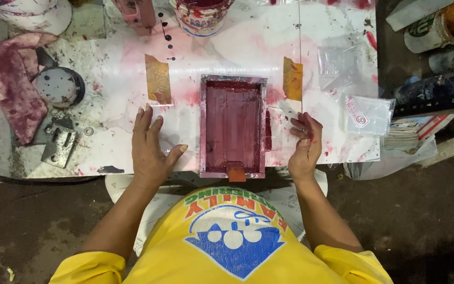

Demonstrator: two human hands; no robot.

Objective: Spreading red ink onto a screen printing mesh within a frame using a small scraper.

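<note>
Head view shows the left hand lying flat, fingers spread, on the stained white table just left of the red-inked printing frame. Right hand sits beside the frame's right edge, fingers curled, pinching a small clear plastic piece near 2 yellow tape strips

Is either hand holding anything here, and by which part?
The left hand lies flat on the table, empty. The right hand pinches a small clear piece by its near end.
</note>
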